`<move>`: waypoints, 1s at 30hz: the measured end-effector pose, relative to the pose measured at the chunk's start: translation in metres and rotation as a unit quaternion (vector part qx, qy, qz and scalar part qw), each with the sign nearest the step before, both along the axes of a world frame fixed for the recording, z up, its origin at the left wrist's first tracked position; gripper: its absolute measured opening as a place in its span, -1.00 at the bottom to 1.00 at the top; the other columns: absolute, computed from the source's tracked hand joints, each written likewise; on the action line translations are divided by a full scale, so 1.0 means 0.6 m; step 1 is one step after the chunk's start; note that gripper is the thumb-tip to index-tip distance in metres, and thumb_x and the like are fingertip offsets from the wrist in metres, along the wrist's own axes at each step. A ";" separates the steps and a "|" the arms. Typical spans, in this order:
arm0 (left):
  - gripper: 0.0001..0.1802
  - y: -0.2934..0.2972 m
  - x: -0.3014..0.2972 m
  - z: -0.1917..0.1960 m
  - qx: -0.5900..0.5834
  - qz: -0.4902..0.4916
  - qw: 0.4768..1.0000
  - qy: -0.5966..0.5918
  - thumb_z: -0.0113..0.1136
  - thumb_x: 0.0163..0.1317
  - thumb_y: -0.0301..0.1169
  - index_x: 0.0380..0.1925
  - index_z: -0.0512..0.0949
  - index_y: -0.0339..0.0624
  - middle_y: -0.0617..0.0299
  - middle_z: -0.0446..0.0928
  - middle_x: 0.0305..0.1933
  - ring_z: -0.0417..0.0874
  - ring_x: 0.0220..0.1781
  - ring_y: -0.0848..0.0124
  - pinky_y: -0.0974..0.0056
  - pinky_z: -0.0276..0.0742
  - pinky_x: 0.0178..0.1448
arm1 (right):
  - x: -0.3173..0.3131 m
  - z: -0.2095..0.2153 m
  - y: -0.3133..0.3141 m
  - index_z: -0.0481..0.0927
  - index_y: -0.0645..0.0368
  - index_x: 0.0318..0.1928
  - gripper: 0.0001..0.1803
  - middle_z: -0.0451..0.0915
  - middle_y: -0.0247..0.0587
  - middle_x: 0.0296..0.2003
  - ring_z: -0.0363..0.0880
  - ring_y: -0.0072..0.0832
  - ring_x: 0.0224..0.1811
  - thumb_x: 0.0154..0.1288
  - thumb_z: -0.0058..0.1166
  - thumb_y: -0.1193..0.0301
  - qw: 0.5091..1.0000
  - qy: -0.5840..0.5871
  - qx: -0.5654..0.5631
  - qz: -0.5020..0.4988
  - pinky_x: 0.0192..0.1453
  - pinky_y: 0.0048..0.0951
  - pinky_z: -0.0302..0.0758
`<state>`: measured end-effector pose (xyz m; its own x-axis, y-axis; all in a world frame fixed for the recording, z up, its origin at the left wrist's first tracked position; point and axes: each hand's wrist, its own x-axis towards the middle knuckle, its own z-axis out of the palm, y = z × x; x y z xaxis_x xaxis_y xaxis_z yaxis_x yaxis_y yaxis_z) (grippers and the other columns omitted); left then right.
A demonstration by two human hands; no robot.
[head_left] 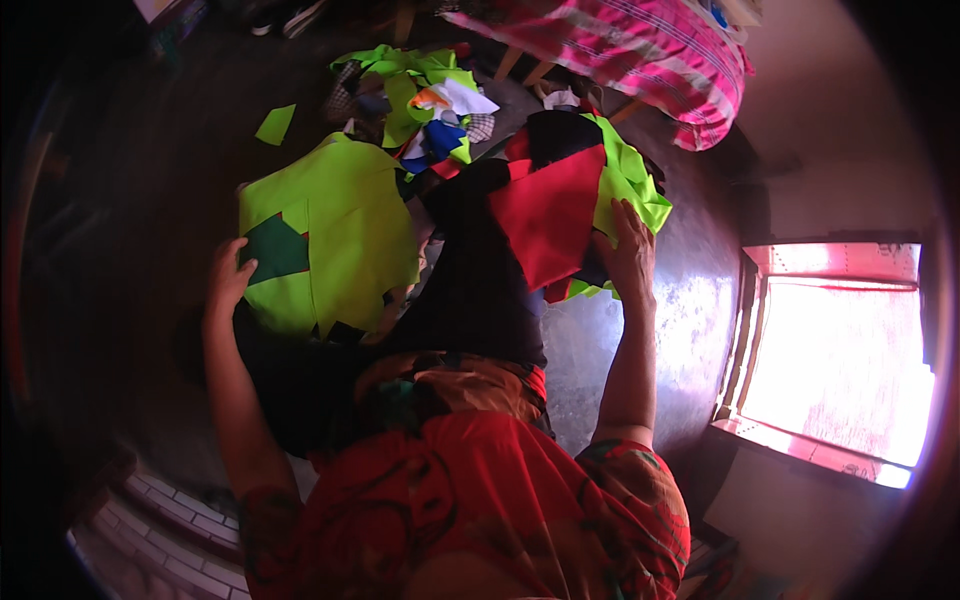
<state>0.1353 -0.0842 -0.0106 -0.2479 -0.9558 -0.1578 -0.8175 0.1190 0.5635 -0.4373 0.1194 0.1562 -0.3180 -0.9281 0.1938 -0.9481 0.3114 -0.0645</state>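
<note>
My left hand is closed at the left edge of a dark green fabric piece, fingers and thumb pinching it. That piece lies over a large lime-yellow fabric sheet spread across my left leg. On the right, my right hand rests against a pile of fabric pieces, its fingers stretched along bright lime cloth and its thumb near the red cloth's edge. A red fabric piece lies on top of this pile, with black cloth behind it.
Beyond my legs, a heap of mixed fabric scraps lies on the dark floor. One lime scrap lies apart at its left. A pink checked cloth hangs over furniture at the far right. A bright window is at right.
</note>
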 end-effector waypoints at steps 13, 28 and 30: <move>-0.50 0.015 -0.006 0.018 0.019 0.023 1.000 -0.003 0.29 0.10 -0.29 0.05 0.45 -0.18 0.01 0.43 0.11 0.46 0.18 0.12 0.18 0.39 0.22 | -0.029 -0.024 -0.001 0.61 0.02 0.01 -0.67 0.58 -0.13 0.03 0.52 -0.20 0.11 0.23 0.02 0.42 0.995 -0.099 -0.023 0.011 0.17 -0.23 0.44; -0.52 0.011 -0.008 0.009 0.058 0.037 0.998 0.007 0.26 0.13 -0.33 0.07 0.43 -0.18 0.05 0.42 0.15 0.48 0.17 0.12 0.18 0.42 0.19 | 0.053 0.034 -0.007 0.49 0.03 0.15 -0.48 0.41 -0.10 0.21 0.37 -0.19 0.25 0.12 0.08 0.55 0.997 0.004 -0.037 0.074 0.31 -0.21 0.28; -0.52 0.011 -0.008 0.009 0.054 0.029 0.998 0.004 0.26 0.14 -0.33 0.07 0.43 -0.18 0.05 0.42 0.16 0.47 0.18 0.12 0.18 0.41 0.20 | 0.080 0.041 -0.007 0.53 0.06 0.10 -0.55 0.46 -0.12 0.17 0.41 -0.20 0.22 0.15 0.06 0.55 0.993 -0.056 -0.083 0.066 0.27 -0.24 0.33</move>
